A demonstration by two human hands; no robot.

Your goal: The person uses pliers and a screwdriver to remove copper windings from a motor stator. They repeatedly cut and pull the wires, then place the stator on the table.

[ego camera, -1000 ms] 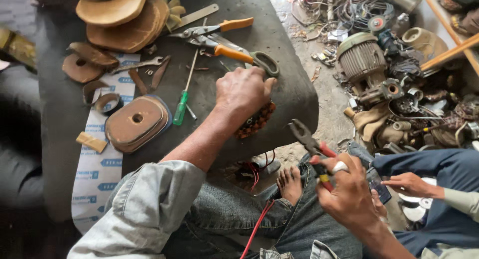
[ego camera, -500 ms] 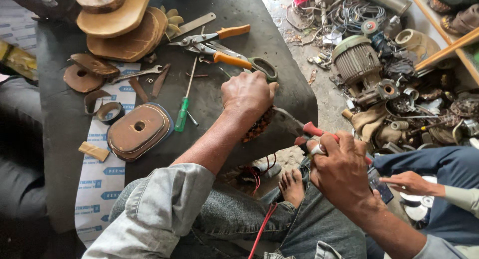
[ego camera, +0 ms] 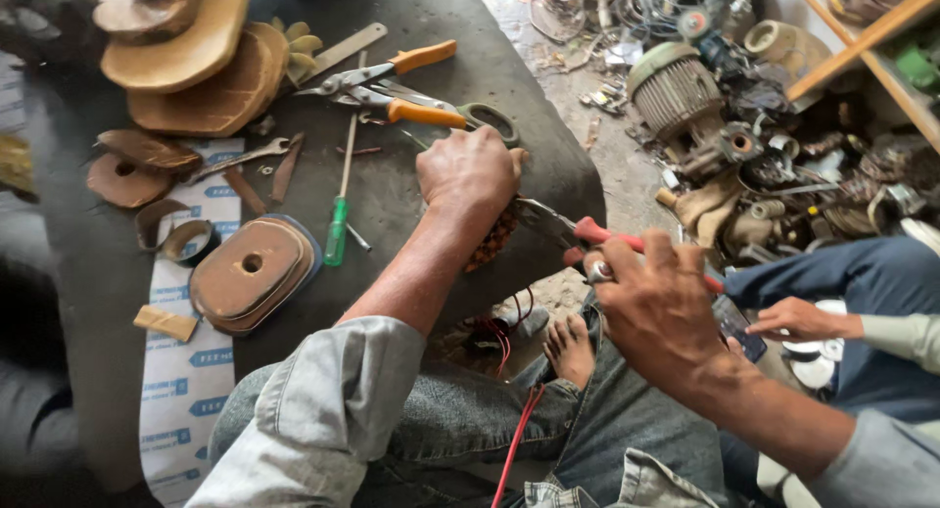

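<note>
Since the earlier frame, the right hand (ego camera: pixel 654 307) has brought the red-handled pliers (ego camera: pixel 578 236) up from beside the knee, and their tip now meets the copper coil (ego camera: pixel 492 239) at the edge of the dark counter (ego camera: pixel 509 77). That hand is clenched round the pliers' handles. Over the coil, the left hand (ego camera: pixel 468 173) stays closed, gripping it from above as before. Just beyond the left hand lie orange-handled snips (ego camera: pixel 392 82), and a green screwdriver (ego camera: pixel 339 214) rests to its left.
</note>
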